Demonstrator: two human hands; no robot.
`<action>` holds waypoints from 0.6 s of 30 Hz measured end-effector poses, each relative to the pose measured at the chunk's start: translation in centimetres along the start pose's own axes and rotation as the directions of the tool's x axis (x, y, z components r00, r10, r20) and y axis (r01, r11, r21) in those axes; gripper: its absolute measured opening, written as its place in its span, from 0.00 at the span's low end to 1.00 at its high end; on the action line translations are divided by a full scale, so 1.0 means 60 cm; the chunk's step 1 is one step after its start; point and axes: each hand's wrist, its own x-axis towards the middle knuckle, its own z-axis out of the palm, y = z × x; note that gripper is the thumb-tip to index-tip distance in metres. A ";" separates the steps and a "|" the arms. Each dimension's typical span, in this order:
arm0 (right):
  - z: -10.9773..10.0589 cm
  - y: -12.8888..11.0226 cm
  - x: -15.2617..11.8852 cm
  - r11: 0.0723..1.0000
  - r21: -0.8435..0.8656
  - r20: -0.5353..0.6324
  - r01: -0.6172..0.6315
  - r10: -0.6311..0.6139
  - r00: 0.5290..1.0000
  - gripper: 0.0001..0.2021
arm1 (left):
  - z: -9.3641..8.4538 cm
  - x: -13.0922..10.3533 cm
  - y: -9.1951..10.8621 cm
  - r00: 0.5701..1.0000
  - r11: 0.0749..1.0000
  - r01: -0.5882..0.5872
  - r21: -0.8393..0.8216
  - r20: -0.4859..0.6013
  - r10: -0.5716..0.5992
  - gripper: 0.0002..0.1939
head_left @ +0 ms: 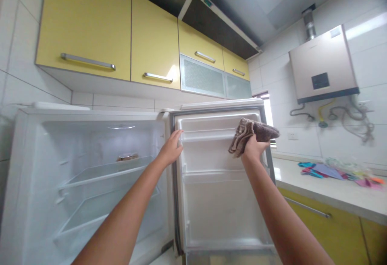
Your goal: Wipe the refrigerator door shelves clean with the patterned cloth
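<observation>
A white refrigerator stands with its door swung wide, showing the door's inner side. At the hinge-side edge of that door is my left hand, its fingers and thumb closed against the edge of the white liner. My right hand is closed around a folded brown cloth with a fuzzy, striped look. The cloth is in front of the upper outer corner of the door, over the end of the top door shelf. Whether it touches the surface I cannot tell.
Inside the refrigerator are glass shelves, with a small brown item at the back. Yellow cabinets and a range hood hang above. At right, colourful cloths lie on the counter below a water heater.
</observation>
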 end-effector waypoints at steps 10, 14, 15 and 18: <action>0.130 -0.045 -0.151 0.713 0.420 0.169 -0.562 0.547 0.820 0.17 | -0.027 0.006 -0.006 0.986 0.976 0.117 -0.183 0.141 -0.092 0.42; 0.179 -0.080 -0.235 0.537 0.442 0.360 -0.718 0.627 0.691 0.15 | -0.034 0.014 0.001 0.963 0.915 0.239 -0.325 0.197 -0.181 0.45; 0.190 -0.089 -0.251 0.497 0.442 0.404 -0.747 0.633 0.660 0.15 | -0.036 0.016 0.003 0.959 0.893 0.260 -0.367 0.208 -0.194 0.46; 0.213 -0.108 -0.278 0.409 0.455 0.488 -0.791 0.628 0.606 0.15 | -0.047 0.024 0.007 0.952 0.880 0.287 -0.378 0.219 -0.216 0.46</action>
